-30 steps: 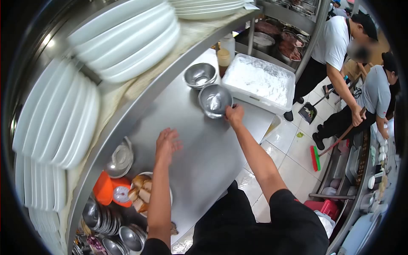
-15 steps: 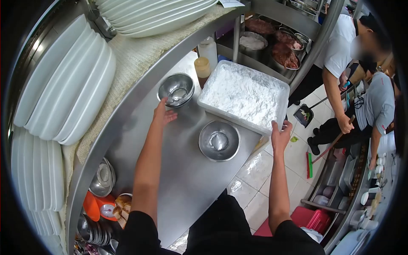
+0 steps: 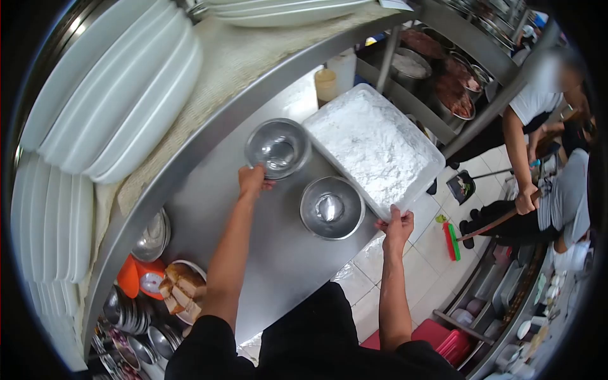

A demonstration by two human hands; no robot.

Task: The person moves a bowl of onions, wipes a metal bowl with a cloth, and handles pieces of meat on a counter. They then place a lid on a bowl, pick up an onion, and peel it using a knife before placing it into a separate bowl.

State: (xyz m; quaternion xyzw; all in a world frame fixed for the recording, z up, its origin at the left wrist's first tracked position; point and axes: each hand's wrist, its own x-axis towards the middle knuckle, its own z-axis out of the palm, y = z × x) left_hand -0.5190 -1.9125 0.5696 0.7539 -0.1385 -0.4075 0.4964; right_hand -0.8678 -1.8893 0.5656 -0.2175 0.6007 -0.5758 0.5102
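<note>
The left hand (image 3: 254,182) is pinching the rim of a steel bowl (image 3: 278,149); the right hand (image 3: 397,229), fingers nearly closed, is gripping the corner of a powder-filled tub (image 3: 373,149).

A second bowl (image 3: 332,208) is sitting between them.

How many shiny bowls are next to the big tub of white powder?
2 that I can see: the far bowl, with the left hand at its rim, and the near bowl, closer to the person. More may hide underneath.
</note>
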